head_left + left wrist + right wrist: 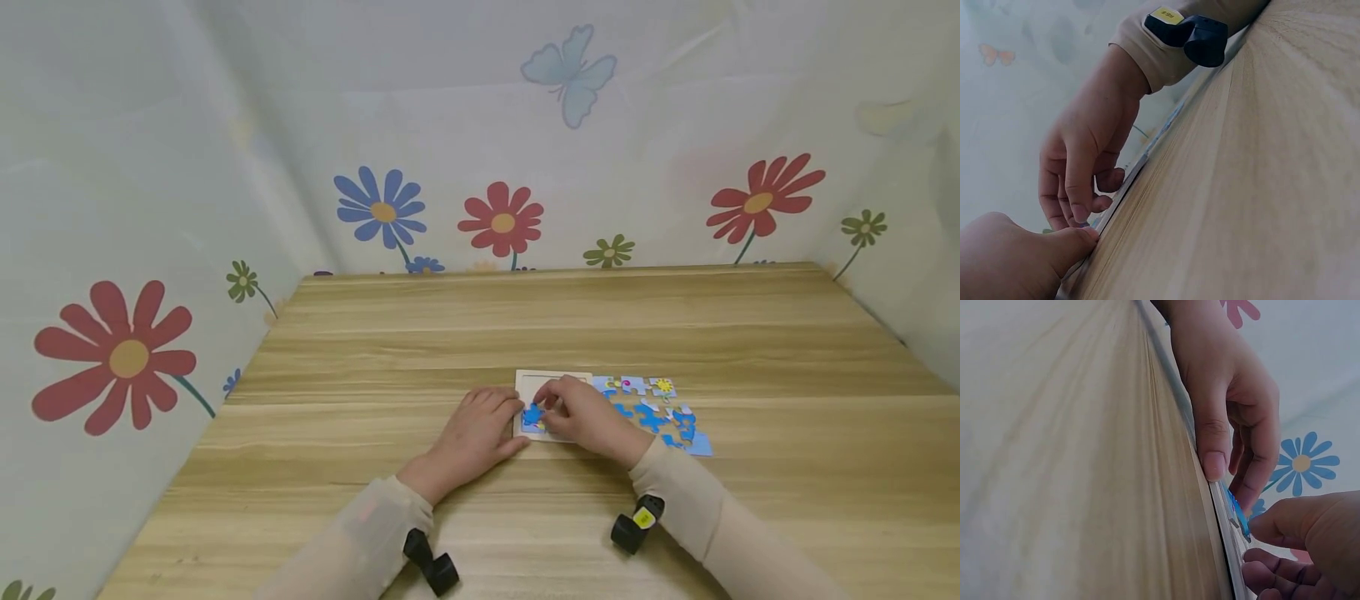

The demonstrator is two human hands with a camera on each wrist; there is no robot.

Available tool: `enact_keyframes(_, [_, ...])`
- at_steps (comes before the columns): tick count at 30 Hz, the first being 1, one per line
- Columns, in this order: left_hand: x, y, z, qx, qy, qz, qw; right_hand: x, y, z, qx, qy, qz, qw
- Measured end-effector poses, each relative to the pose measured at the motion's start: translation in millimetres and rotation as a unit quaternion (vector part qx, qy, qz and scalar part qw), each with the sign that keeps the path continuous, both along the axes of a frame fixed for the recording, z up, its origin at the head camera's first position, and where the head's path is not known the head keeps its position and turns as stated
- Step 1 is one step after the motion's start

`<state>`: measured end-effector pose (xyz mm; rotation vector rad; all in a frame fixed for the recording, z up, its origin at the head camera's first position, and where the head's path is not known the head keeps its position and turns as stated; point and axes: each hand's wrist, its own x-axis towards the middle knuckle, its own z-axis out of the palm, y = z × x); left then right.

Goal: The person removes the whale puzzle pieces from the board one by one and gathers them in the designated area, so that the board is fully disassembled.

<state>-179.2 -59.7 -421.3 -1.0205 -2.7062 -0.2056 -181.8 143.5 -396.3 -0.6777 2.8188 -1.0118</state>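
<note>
A small pale wooden puzzle tray lies flat on the table, with a blue patterned jigsaw piece at its left side. My left hand grips the tray's left end, its thumb on the near edge and its fingers curled farther back. Over the tray, my right hand pinches a blue jigsaw piece that stands tilted above the surface. The right fingers partly hide the tray, so how that piece meets the others cannot be told.
Several loose jigsaw pieces, blue, white and one with a yellow sun, lie right of the tray, beside and under the right forearm. A light blue sheet shows among them. The wooden table ends at a flower-printed cloth wall.
</note>
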Motion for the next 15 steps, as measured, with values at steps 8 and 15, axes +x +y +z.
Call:
enact_keyframes(8, [-0.5,-0.3,-0.4,0.008,0.007,-0.003,0.9999,0.7,0.2,2.1,-0.016,0.012,-0.006,1.000])
enact_keyframes(15, [0.8,0.5,-0.5,0.009,0.008,-0.001,0.9999,1.6,1.4,2.0,-0.032,0.010,0.000,0.999])
